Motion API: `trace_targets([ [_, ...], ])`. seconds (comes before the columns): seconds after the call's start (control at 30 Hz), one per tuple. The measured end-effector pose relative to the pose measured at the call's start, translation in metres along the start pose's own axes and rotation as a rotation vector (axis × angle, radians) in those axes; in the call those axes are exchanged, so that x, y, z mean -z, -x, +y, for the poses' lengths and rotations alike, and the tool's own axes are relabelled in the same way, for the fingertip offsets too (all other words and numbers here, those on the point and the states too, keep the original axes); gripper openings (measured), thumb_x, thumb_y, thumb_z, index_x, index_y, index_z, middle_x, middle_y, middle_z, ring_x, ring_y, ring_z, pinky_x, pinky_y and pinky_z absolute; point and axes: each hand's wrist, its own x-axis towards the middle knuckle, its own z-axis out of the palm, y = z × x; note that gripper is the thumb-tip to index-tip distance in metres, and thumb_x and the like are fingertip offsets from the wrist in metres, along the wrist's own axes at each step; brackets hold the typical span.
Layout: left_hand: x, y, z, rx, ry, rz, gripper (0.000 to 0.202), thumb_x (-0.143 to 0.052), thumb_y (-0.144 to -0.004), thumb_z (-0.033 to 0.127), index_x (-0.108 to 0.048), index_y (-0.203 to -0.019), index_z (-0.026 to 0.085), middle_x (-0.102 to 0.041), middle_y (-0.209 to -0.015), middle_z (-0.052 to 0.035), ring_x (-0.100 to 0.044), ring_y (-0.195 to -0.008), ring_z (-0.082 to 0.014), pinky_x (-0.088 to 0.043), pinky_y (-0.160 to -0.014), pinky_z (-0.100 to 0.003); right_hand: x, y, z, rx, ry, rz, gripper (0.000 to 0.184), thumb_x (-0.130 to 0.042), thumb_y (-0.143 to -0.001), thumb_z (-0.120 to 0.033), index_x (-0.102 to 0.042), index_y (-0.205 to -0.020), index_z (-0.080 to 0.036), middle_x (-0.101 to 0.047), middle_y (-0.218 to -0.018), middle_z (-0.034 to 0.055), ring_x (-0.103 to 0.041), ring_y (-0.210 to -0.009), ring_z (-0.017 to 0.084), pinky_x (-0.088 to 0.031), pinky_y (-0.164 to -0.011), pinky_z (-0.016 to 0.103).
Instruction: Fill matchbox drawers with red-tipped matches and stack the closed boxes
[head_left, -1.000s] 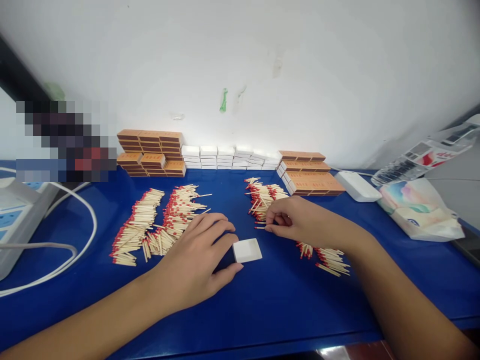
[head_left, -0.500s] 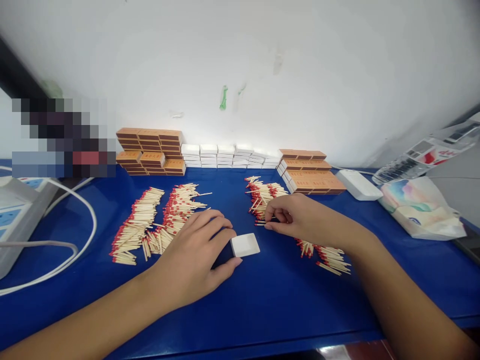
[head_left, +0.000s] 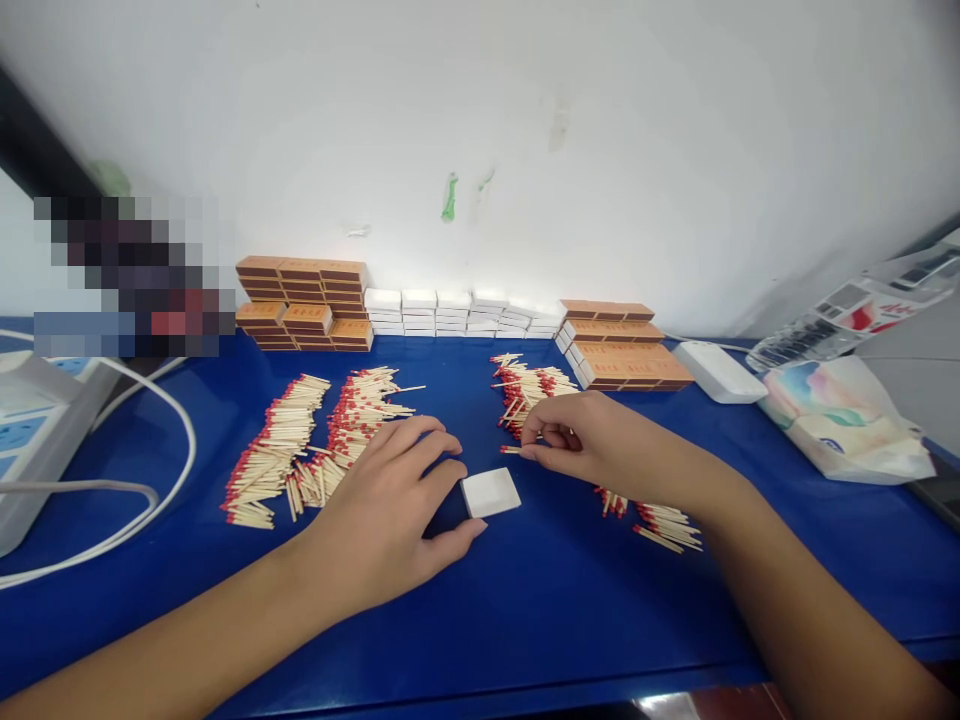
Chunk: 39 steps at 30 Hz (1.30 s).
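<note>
My left hand (head_left: 390, 510) rests on the blue table (head_left: 525, 610), its fingers and thumb bracketing the left side of a small white matchbox tray (head_left: 491, 492). My right hand (head_left: 592, 440) is pinched on matches (head_left: 512, 450) just above and right of the tray, red tips pointing left. A pile of red-tipped matches (head_left: 525, 390) lies behind that hand, and more matches (head_left: 660, 520) show beyond its wrist. Two further rows of matches (head_left: 307, 445) lie to the left.
Along the wall stand stacks of orange matchbox sleeves (head_left: 304, 305), white trays (head_left: 450, 312) and more orange sleeves (head_left: 619, 345). A white adapter (head_left: 718, 372) and a tissue pack (head_left: 840, 415) lie at right. A power strip (head_left: 30, 430) with white cable (head_left: 150, 470) sits at left.
My right hand has lifted slightly and shifted left with matches pinched, closer to the white tray. My left hand and the tray have barely moved.
</note>
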Motion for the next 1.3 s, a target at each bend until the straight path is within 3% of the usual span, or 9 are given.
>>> trace_targets([
  [0.17, -0.001, 0.000, 0.000, -0.014, 0.003, 0.017, 0.022, -0.074, -0.100, 0.039, -0.075, -0.107, 0.017, -0.078, -0.121, -0.0121, -0.067, -0.127, -0.0361, -0.057, -0.108, -0.059, -0.005, 0.005, -0.011, 0.063, -0.103, -0.001, 0.028, -0.066, -0.104, -0.048, -0.073, -0.091, -0.025, -0.054, -0.069, -0.0037, -0.046, -0.062, 0.014, -0.033, -0.058, 0.030],
  [0.4, 0.001, -0.002, 0.001, -0.033, -0.023, 0.045, 0.021, -0.073, -0.101, 0.037, -0.074, -0.106, 0.016, -0.079, -0.119, -0.0111, -0.068, -0.125, -0.0356, -0.057, -0.110, -0.057, -0.018, 0.008, -0.021, 0.136, -0.038, -0.074, 0.016, -0.065, -0.102, -0.028, -0.070, -0.088, -0.023, -0.063, -0.078, -0.0016, -0.052, -0.069, 0.014, -0.035, -0.064, 0.030],
  [0.6, 0.001, -0.003, 0.001, -0.061, -0.046, 0.058, 0.019, -0.073, -0.101, 0.035, -0.073, -0.108, 0.017, -0.079, -0.118, -0.0106, -0.068, -0.125, -0.0345, -0.058, -0.109, -0.055, -0.020, 0.007, -0.022, 0.148, -0.007, -0.071, 0.016, -0.064, -0.102, -0.027, -0.070, -0.088, -0.024, -0.066, -0.080, -0.0005, -0.054, -0.069, 0.015, -0.035, -0.064, 0.031],
  [0.77, 0.001, -0.002, 0.002, -0.056, -0.033, 0.059, 0.020, -0.073, -0.101, 0.036, -0.073, -0.107, 0.017, -0.079, -0.118, -0.0107, -0.069, -0.124, -0.0349, -0.057, -0.109, -0.055, -0.004, 0.009, -0.008, 0.065, -0.011, 0.102, 0.019, -0.064, -0.103, -0.038, -0.076, -0.095, -0.026, -0.063, -0.070, -0.0015, -0.054, -0.062, 0.016, -0.037, -0.061, 0.031],
  [0.87, 0.000, -0.001, 0.002, -0.044, -0.015, 0.049, 0.020, -0.074, -0.101, 0.037, -0.073, -0.104, 0.017, -0.078, -0.117, -0.0107, -0.069, -0.124, -0.0354, -0.058, -0.108, -0.056, 0.007, 0.009, 0.008, -0.023, 0.073, 0.188, 0.018, -0.064, -0.099, -0.037, -0.077, -0.094, -0.025, -0.062, -0.068, -0.0004, -0.053, -0.060, 0.016, -0.037, -0.059, 0.031],
  [1.03, 0.000, 0.000, 0.002, -0.044, -0.003, 0.047, 0.022, -0.073, -0.101, 0.037, -0.074, -0.105, 0.015, -0.078, -0.118, -0.0118, -0.068, -0.124, -0.0362, -0.058, -0.107, -0.058, 0.010, 0.004, 0.026, -0.072, 0.134, 0.076, 0.016, -0.064, -0.096, -0.034, -0.078, -0.094, -0.025, -0.065, -0.071, 0.0004, -0.057, -0.063, 0.018, -0.039, -0.059, 0.032],
  [1.3, 0.000, 0.000, 0.001, -0.052, -0.003, 0.042, 0.023, -0.073, -0.102, 0.038, -0.074, -0.104, 0.015, -0.078, -0.118, -0.0117, -0.068, -0.123, -0.0367, -0.057, -0.106, -0.058, 0.006, 0.000, 0.027, -0.066, 0.110, 0.008, 0.014, -0.064, -0.096, -0.031, -0.073, -0.087, -0.025, -0.063, -0.067, -0.0020, -0.053, -0.062, 0.017, -0.038, -0.060, 0.032],
])
